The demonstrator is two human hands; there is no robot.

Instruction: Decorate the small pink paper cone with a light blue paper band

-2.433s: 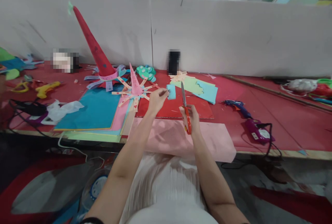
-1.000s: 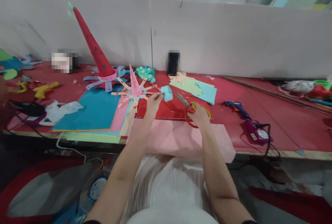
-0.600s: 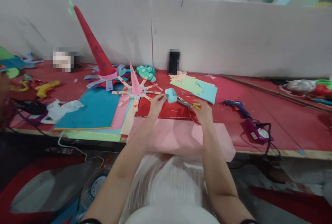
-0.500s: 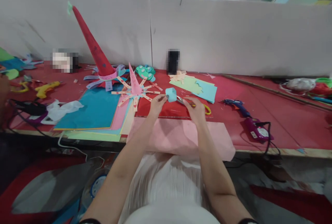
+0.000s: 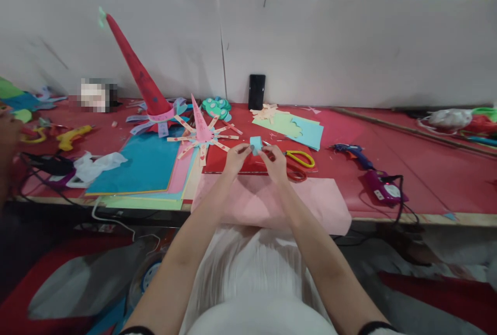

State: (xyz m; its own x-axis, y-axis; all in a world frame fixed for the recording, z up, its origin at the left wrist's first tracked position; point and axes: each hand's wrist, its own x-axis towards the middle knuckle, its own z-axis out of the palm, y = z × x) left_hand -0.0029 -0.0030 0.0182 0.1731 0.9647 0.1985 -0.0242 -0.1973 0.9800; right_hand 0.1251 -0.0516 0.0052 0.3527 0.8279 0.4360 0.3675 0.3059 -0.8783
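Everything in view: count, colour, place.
Paper piece: 1, light blue, centre
Scissors: at least 1, red-yellow, right of paper
Tall cone: 1, red, rear left
Small cone: 1, pink, left of centre
Sheet stack: 1, blue on top, left
Large sheet: 1, pink, front
Cutouts: several, green, rear centre
Phone: 1, black, rear centre
Glue guns: 2, yellow left, blue right
Socket box: 1, purple, right
Table: 1, red, underneath
Left hand: 1, bare, paper's left
Right hand: 1, bare, paper's right

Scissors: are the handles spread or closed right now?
Spread: on the scissors, the yellow and red handles stand apart. The right hand hides most of the blades; I cannot tell their opening.
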